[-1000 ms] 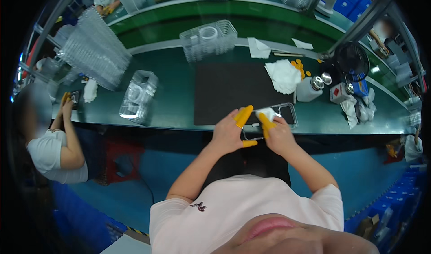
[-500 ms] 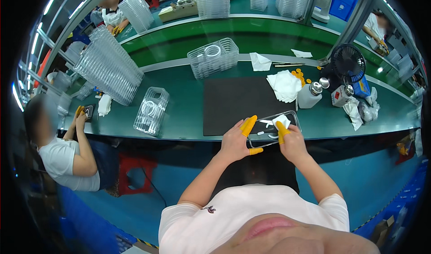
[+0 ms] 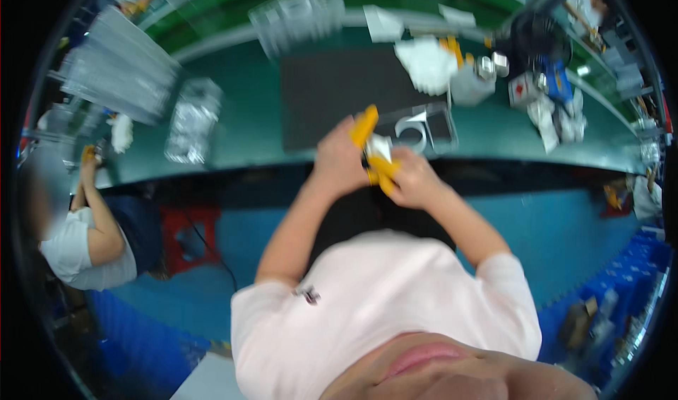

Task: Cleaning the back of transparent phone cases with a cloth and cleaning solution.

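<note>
A clear phone case [image 3: 453,137] with a white ring on its back is over the front edge of a black mat [image 3: 339,82]. My left hand [image 3: 337,160], with yellow finger cots, is closed round the case's left end. My right hand [image 3: 418,179], also wearing yellow finger cots, pinches a folded white wipe [image 3: 379,147] against that same end, close to the left fingers. The hands hide the case's left end, and motion blurs the fingertips.
White wipes [image 3: 426,66] lie behind the mat, beside a dispenser bottle [image 3: 472,87] and a black fan [image 3: 540,41]. Clear trays stand stacked [image 3: 123,68] at left; single clear trays lie nearer [image 3: 194,121] and behind [image 3: 300,15]. A co-worker [image 3: 92,248] sits at left.
My right hand has moved with the wipe from the case's right part to its left end, beside my left hand. The whole view has shifted, so the bench appears higher.
</note>
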`<action>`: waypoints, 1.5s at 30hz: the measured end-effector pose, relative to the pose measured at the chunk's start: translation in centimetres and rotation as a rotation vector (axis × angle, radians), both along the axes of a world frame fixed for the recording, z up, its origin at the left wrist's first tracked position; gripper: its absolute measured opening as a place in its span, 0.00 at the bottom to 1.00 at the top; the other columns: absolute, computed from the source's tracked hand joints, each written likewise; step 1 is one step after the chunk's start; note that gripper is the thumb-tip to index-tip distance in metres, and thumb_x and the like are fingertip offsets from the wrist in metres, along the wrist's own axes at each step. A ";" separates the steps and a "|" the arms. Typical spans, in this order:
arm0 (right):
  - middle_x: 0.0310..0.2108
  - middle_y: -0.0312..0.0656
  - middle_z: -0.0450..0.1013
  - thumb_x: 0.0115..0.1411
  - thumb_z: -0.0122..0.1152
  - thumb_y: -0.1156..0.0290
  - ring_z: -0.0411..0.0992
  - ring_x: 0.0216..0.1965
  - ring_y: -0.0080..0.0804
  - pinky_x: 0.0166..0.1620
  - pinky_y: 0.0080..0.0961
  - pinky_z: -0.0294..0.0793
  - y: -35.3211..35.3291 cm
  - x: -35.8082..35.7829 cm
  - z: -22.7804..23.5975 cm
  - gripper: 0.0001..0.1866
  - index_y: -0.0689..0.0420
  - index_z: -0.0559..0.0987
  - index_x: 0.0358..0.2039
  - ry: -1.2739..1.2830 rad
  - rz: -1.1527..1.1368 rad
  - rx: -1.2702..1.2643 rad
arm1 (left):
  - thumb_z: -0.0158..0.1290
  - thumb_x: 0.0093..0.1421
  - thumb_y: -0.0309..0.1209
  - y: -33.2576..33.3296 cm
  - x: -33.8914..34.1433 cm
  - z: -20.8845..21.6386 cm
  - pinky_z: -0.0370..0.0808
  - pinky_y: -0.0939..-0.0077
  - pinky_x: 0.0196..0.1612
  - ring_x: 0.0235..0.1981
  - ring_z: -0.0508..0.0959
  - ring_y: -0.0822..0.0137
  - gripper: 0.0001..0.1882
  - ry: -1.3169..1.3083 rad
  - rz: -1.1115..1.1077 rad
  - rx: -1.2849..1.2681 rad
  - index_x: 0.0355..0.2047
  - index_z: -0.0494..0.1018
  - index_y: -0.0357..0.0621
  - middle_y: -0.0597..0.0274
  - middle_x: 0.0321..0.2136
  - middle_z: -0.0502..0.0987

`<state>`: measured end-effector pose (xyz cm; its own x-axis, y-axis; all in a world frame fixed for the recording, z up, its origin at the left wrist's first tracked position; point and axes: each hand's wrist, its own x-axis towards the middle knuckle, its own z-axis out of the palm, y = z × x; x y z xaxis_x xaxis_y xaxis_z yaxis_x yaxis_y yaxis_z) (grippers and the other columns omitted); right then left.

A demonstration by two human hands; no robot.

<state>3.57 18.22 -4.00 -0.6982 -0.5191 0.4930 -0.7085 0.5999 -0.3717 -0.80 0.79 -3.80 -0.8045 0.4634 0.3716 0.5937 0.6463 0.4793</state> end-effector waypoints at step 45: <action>0.24 0.48 0.73 0.51 0.51 0.76 0.68 0.28 0.35 0.38 0.26 0.66 8.8 -0.7 2.6 0.14 0.63 0.76 0.39 -0.161 -0.674 -0.405 | 0.65 0.36 0.45 0.4 0.4 0.3 0.60 0.71 0.57 0.53 0.66 0.61 0.43 -0.132 0.060 -0.188 0.52 0.62 0.40 0.52 0.45 0.70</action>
